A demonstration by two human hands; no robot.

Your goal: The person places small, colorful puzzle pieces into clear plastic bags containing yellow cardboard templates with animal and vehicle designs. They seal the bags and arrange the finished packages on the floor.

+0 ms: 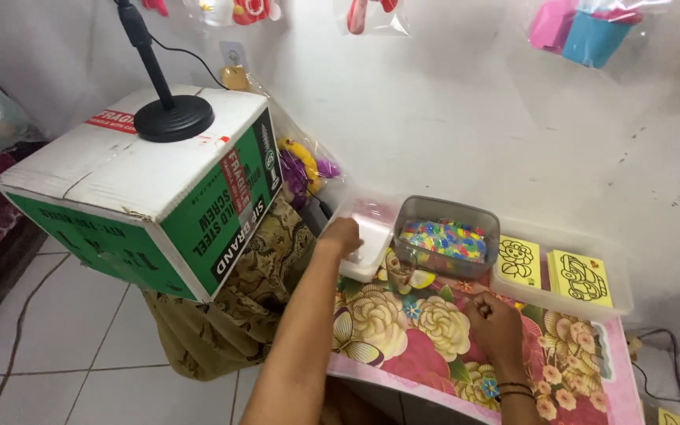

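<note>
My left hand (pixel 342 235) reaches forward and rests on a white plastic lid (pixel 368 238) lying at the left edge of a low table with a flowered pink cover (pixel 426 346). Beside the lid stands a clear plastic tub (pixel 446 236) filled with small multicoloured beads. My right hand (pixel 496 321) sits on the flowered cover in front of the tub, fingers curled into a fist; whether it holds anything is hidden.
A clear lid or tray (pixel 619 295) at the right holds yellow picture cards (pixel 581 278). A white and green cardboard box (pixel 147 197) bearing a black stand base (pixel 173 118) stands left. Bagged toys (pixel 304 169) lean on the wall. White tiled floor lies below.
</note>
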